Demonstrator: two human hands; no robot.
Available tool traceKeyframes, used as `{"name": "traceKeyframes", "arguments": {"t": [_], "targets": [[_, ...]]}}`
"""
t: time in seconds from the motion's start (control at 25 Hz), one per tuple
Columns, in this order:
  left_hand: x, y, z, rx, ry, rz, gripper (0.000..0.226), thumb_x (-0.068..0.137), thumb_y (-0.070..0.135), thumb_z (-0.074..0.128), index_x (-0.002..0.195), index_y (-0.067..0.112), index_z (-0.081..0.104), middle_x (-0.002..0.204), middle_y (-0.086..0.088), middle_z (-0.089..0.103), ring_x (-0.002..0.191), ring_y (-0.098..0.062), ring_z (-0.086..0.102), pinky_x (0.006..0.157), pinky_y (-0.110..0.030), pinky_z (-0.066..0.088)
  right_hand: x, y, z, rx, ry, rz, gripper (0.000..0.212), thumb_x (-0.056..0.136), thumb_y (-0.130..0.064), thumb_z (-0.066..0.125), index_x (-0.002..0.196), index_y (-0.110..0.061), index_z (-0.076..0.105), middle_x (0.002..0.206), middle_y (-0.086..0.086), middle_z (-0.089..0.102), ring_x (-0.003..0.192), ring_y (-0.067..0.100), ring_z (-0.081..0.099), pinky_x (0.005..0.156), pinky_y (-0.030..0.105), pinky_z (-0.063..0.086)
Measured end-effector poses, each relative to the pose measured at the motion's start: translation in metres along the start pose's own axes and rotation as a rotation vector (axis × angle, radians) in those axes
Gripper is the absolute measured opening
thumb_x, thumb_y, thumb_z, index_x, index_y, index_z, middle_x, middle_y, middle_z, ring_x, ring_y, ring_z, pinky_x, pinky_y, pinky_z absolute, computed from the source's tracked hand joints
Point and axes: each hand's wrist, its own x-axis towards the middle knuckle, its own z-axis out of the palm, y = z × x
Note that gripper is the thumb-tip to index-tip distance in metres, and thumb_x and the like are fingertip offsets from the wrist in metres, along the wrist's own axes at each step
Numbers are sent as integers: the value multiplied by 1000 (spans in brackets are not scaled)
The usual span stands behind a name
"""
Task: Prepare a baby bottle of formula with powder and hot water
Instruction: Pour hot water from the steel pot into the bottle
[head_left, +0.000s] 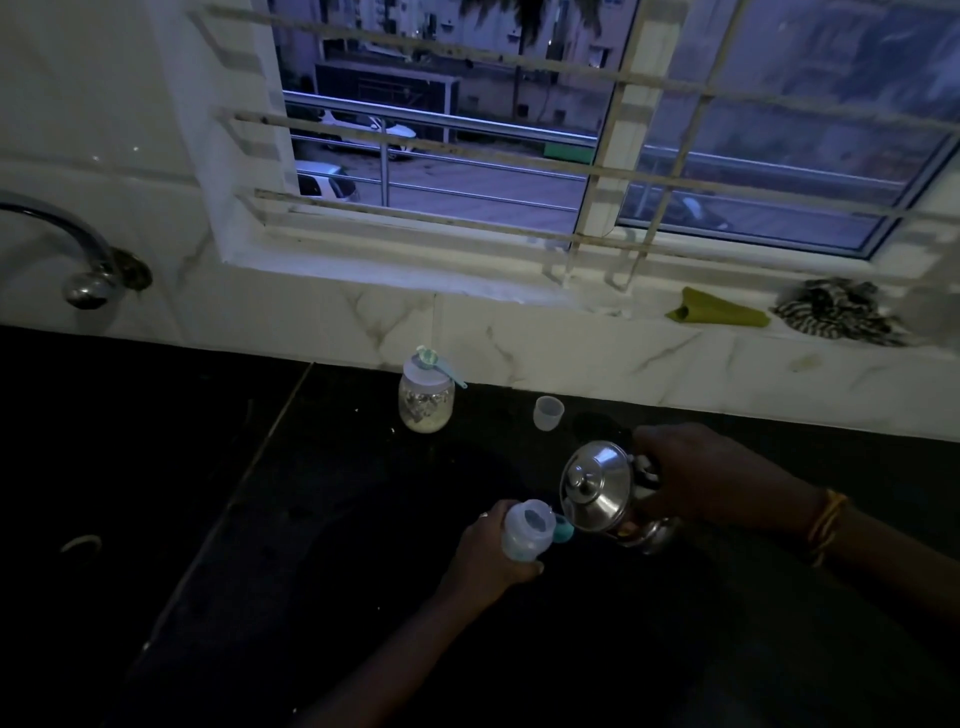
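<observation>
My left hand (488, 564) grips an open, clear baby bottle (525, 530) above the dark counter, its mouth facing up. A teal part (563, 531) sits by the bottle's right side. My right hand (711, 475) holds a shiny steel kettle (602, 491) by its handle, tilted toward the bottle, its spout close over the bottle's mouth. Further back stands a glass jar of pale powder (426, 402) with a teal scoop (435, 362) lying on its lid. A small clear cap (548, 412) stands to the jar's right.
The black counter (337, 519) runs to a white marble-tiled wall. A chrome tap (78, 249) juts out at far left. On the window ledge lie a green cloth (717, 310) and a striped cloth (841, 312). The scene is dim.
</observation>
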Motion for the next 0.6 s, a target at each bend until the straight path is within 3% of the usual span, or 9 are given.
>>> {"name": "traceKeyframes", "arguments": {"t": [0.12,0.28,0.44,0.6], "targets": [[-1,0,2,-7,-12,-5,67,60,16,83,118,27,51,110,8,61,100,-7,58,83,-21,48,-1,-7,-7,-140,-10,-5,39,83,-37,61,115,-19,46,113,-3,52,92,5,46,80,21,46],[-2,-1,3,2,-6,-5,67,61,17,83,119,25,51,111,7,61,99,-8,58,81,-20,47,-1,-12,-14,-220,-27,-30,44,82,-37,61,118,-17,46,116,-1,54,95,8,50,80,19,45],[-5,-2,6,7,1,-9,67,62,18,83,120,24,50,106,10,57,95,-6,56,68,-4,40,-4,-15,-23,-251,-2,-60,46,79,-37,65,117,-17,47,114,-1,56,98,11,55,79,22,48],[-7,-4,9,3,1,-27,70,62,18,83,122,23,49,106,8,57,96,-7,56,69,-10,41,-7,-18,-31,-305,3,-60,45,80,-38,64,117,-18,46,114,0,56,99,12,55,78,25,50]]}}
